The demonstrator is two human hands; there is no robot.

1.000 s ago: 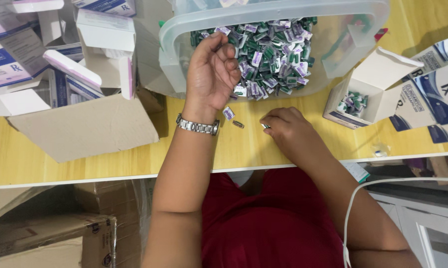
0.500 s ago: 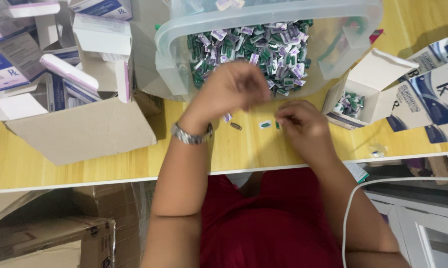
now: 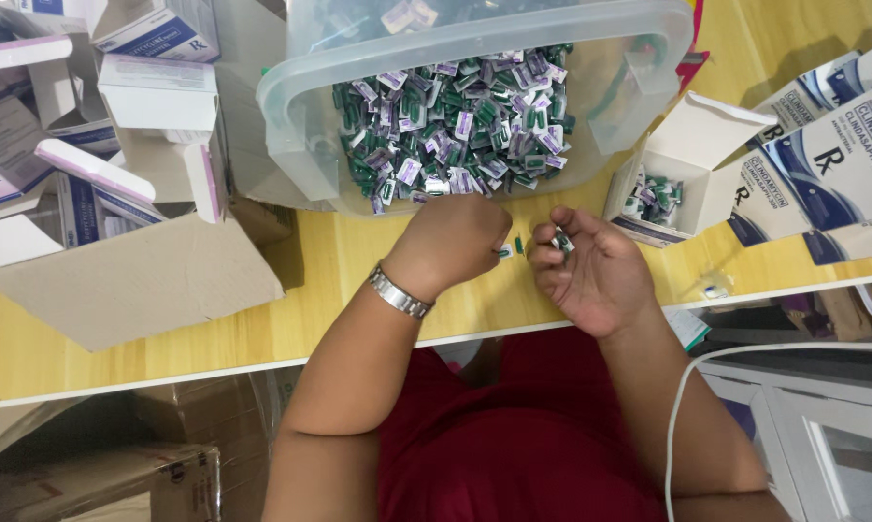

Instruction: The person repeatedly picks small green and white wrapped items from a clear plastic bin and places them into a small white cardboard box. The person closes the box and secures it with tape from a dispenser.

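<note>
A small green-white capsule strip (image 3: 562,242) is pinched in curled right hand (image 3: 590,271) fingers, long axis approx. up-left, just over worktop (image 3: 339,290) edge nr clear tub (image 3: 474,106); left hand (image 3: 455,242) fisted beside, contents can't be told.

white-and-blue cartons (image 3: 822,159) at worktop's right edge | small open white box (image 3: 682,164) beside them | white-purple boxes (image 3: 156,97) top-left corner
</note>
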